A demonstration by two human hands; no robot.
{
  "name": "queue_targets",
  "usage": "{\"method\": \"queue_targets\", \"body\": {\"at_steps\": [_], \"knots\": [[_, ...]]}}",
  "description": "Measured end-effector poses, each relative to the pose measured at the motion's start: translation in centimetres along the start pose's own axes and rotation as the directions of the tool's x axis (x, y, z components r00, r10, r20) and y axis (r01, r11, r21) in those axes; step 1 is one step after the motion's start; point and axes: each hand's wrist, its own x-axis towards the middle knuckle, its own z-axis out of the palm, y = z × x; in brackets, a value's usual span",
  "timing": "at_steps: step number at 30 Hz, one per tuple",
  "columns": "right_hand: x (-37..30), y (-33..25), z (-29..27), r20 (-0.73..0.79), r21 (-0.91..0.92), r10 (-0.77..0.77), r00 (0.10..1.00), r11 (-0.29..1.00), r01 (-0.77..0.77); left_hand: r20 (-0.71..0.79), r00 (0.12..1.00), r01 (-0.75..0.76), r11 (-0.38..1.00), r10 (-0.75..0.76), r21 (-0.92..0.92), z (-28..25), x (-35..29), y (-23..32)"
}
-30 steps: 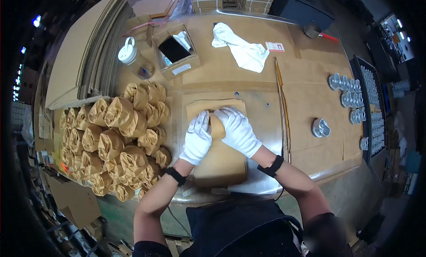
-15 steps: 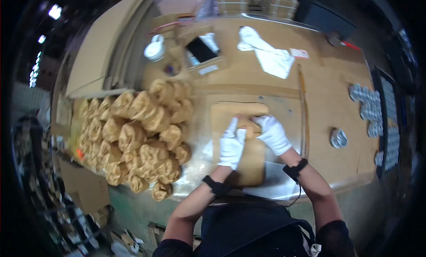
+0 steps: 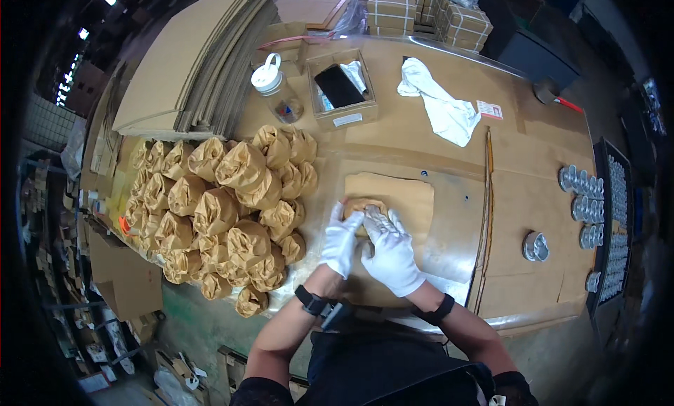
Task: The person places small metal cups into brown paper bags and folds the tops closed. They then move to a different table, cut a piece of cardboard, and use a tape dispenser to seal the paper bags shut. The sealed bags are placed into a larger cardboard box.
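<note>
In front of me a brown paper bundle (image 3: pixel 363 204) is held between my two white-gloved hands. My left hand (image 3: pixel 338 244) grips its left side, with the fingers curved against the paper. My right hand (image 3: pixel 390 255) presses over its near right side, the fingers laid across the folds; the contents are hidden inside. Under the bundle lies a flat sheet of brown paper (image 3: pixel 411 194), possibly a stack, on a metal plate (image 3: pixel 451 223). Many similar wrapped bundles (image 3: pixel 214 211) are heaped to the left of my hands.
Silvery metal rings (image 3: pixel 584 208) stand in rows at the right, and one metal piece (image 3: pixel 536 246) sits nearer. Farther back are a bottle (image 3: pixel 284 97), an open box (image 3: pixel 344 117) with a phone, a white cloth (image 3: pixel 441 108) and a red-handled hammer (image 3: pixel 554 97). Cardboard sheets (image 3: pixel 189 69) lean far left.
My right hand has come over the bundle from its right side, its fingers now lying across the folded paper. Both hands have moved slightly nearer to me. The whole view has shifted slightly.
</note>
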Motion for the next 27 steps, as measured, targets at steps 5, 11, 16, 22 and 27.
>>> {"method": "queue_targets", "body": {"at_steps": [5,11,16,22,27], "knots": [[-1.1,3.1,-2.5,0.002,0.091,0.089,0.996,0.992,-0.089,-0.072,0.994,0.065,0.978,-0.081,-0.200,2.8,6.4,7.2],[-6.4,10.7,-5.9,-0.116,0.002,0.327,0.938,0.944,-0.329,-0.231,0.823,-0.469,0.850,0.519,0.238,-1.7,12.9,3.8],[-12.6,19.0,-16.7,-0.522,-0.287,0.472,0.710,0.687,-0.668,0.320,0.793,-0.520,0.304,0.519,0.798,1.3,-3.2,2.3],[-15.9,19.8,-21.2,-0.312,-0.717,0.761,0.569,0.204,-0.666,0.839,0.513,-0.792,-0.275,0.183,0.545,-2.5,-11.8,-3.2],[-14.2,20.7,-21.7,-0.178,-0.736,0.823,0.539,0.252,-0.628,0.834,0.439,-0.744,-0.386,0.334,0.546,-4.8,-12.5,-7.9]]}}
